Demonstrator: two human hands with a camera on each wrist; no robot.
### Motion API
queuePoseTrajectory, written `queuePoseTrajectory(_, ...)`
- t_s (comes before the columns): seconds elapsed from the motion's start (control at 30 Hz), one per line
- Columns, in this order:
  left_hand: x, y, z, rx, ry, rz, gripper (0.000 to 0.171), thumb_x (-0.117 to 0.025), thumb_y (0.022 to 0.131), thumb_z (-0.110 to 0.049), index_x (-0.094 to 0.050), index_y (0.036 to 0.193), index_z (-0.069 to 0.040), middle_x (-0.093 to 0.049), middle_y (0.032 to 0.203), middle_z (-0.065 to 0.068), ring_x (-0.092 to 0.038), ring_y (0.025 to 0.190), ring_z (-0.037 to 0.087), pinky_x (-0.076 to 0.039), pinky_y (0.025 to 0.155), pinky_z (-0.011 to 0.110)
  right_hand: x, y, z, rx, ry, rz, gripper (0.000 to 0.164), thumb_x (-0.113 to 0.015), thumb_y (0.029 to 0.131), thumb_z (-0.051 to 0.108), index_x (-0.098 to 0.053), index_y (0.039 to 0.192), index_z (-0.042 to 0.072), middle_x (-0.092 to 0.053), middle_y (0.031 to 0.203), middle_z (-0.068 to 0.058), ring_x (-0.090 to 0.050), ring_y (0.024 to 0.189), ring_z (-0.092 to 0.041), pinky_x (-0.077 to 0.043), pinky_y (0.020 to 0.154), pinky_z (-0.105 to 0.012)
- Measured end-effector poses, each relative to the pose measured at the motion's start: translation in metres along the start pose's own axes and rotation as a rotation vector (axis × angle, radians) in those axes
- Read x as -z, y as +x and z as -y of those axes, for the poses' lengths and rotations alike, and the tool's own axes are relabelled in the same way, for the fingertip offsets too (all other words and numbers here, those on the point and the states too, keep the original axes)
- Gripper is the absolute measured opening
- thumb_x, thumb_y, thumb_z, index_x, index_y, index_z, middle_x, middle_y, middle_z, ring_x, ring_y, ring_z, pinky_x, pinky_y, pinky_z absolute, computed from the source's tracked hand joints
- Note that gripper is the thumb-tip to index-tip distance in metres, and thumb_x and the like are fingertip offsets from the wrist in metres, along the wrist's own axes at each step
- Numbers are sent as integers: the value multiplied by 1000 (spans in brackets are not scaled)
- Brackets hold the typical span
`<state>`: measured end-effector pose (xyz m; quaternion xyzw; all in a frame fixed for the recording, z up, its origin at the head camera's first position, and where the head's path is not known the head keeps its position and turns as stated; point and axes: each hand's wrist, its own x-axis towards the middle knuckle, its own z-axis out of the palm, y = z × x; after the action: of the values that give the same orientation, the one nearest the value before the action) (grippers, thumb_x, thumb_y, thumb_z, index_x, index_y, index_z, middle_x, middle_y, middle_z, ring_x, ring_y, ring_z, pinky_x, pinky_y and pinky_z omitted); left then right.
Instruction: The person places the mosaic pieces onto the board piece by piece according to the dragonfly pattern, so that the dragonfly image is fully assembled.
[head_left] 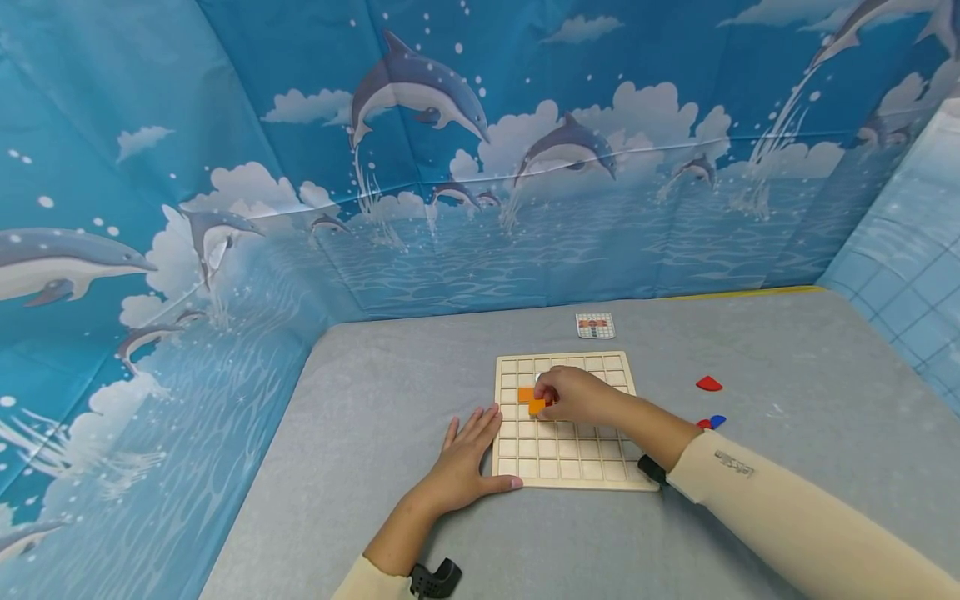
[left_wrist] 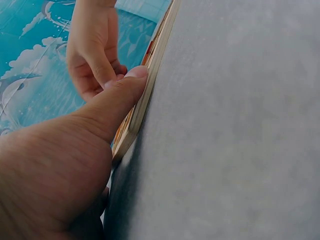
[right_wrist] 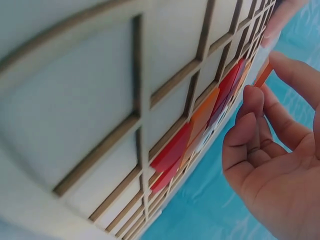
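A wooden grid board (head_left: 570,467) lies on the grey tabletop. My left hand (head_left: 461,468) rests at its lower left corner, fingers spread along the left side and thumb (left_wrist: 117,97) against the front edge. Over the upper middle of the board is my right hand (head_left: 585,396), its thumb and index finger pinching a small flat orange tile (right_wrist: 263,74). Red tiles (right_wrist: 172,150) and an orange tile (right_wrist: 204,107) sit in the grid cells in the right wrist view. From the head, the right hand hides part of these tiles.
A small printed card (head_left: 596,326) with a grid pattern lies behind the board. To the right are a red fan-shaped piece (head_left: 708,383), a blue piece (head_left: 717,422) and another red piece (head_left: 703,424). A dolphin-print curtain (head_left: 450,250) borders the table.
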<state>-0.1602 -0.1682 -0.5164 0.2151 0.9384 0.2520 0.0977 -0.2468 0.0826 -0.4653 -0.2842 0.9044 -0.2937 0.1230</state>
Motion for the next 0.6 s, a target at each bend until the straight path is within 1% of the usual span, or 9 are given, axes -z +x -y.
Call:
queuePoseTrajectory(0.27,0,0,1,-6,-7,-8,106,-71,84,-65,-21,163,-15,-13,171,-5,-9,160,24,0,126,61,-10,9,6,-45,-30,11,19,-83,84,15,-70,97,10,-61,87,-1,-51,77,-13,-46,72,-28)
queuePoseTrajectory(0.6,0,0,2,-2,-6,-4,106,-70,84,-66,-21,163,-16,-12,171,-7,-9,160,23,1,126,60,-14,13,10,-63,-48,-5,20,-83,84,16,-69,97,10,-58,88,-1,-51,76,-13,-46,72,-27)
